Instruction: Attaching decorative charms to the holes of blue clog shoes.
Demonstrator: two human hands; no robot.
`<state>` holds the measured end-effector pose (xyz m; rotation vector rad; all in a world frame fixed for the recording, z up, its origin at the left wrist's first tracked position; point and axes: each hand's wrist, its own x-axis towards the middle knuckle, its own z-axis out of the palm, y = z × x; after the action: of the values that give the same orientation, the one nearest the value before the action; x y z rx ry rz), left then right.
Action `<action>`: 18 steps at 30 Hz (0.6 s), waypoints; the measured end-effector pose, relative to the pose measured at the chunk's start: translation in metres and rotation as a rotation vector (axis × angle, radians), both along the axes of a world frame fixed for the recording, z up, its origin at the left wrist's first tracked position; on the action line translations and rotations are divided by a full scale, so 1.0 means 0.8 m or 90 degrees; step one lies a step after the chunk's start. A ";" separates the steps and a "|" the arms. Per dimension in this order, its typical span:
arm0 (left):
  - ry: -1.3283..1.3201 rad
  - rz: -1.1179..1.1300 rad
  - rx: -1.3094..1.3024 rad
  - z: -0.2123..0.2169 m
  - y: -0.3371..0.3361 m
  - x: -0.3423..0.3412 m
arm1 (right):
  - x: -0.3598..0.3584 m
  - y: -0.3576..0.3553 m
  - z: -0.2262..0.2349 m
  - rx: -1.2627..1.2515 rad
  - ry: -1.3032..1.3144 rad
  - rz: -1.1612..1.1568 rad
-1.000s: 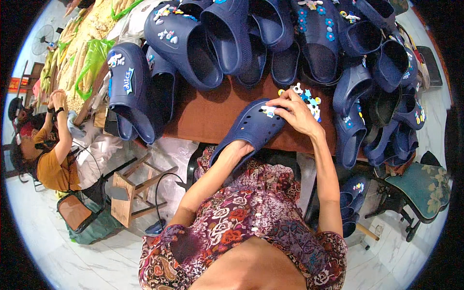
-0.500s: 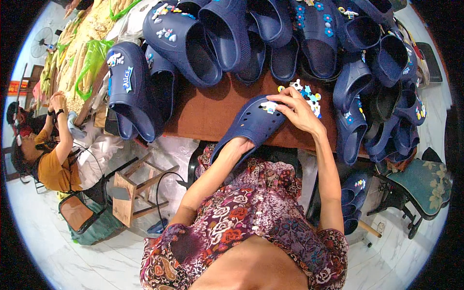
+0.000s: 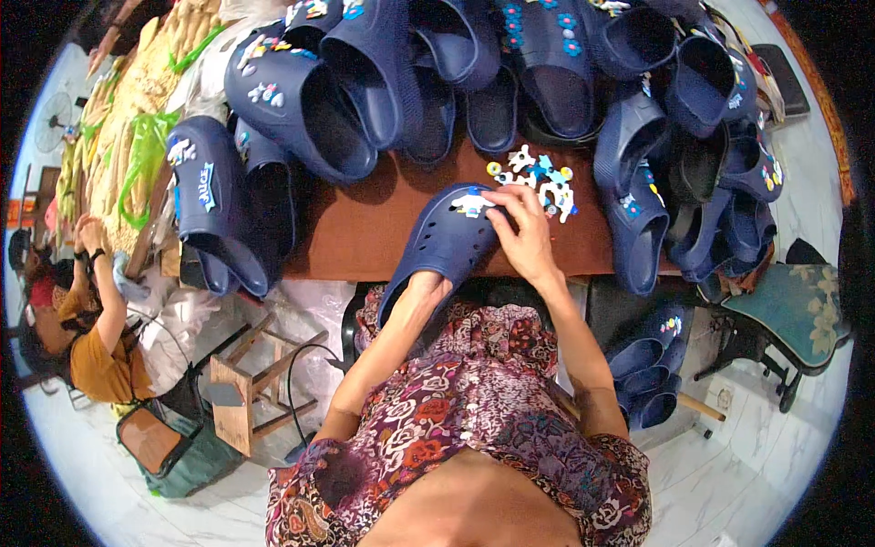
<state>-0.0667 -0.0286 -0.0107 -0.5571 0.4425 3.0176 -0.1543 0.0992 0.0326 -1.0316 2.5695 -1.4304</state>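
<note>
A navy clog (image 3: pixel 436 239) with holes in its upper is tilted over the table's near edge, toe pointing away. My left hand (image 3: pixel 428 284) is pushed into its foot opening and holds it from inside; the fingers are hidden there. On the toe sits a white cartoon shoe charm (image 3: pixel 471 202). The thumb and forefinger of my right hand (image 3: pixel 521 223) pinch at this charm's right edge. Just beyond that hand lies a small pile of white, blue and yellow charms (image 3: pixel 551 187) on the brown tablecloth (image 3: pixel 351 228).
Navy clogs (image 3: pixel 351 118) crowd the table's far side, and more stand at the right (image 3: pixel 638 232). Other clogs (image 3: pixel 649 365) are below the table. A wooden stool (image 3: pixel 239 392) and a co-worker (image 3: pixel 105 337) are at the left. A floral-backed chair (image 3: pixel 788 314) stands at the right.
The whole view has shifted, so the table's things appear further left. My right hand stays at the charm, its fingers now lower and closer around the charm's edge. The clog stays on my left hand.
</note>
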 end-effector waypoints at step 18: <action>0.010 -0.066 -0.043 0.001 0.002 -0.005 | -0.035 0.115 -0.050 0.171 0.139 -0.289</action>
<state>-0.0707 -0.0270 -0.0100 -0.4972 0.5583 2.9198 -0.1823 0.1910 -0.0073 -0.6231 3.1954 -1.0267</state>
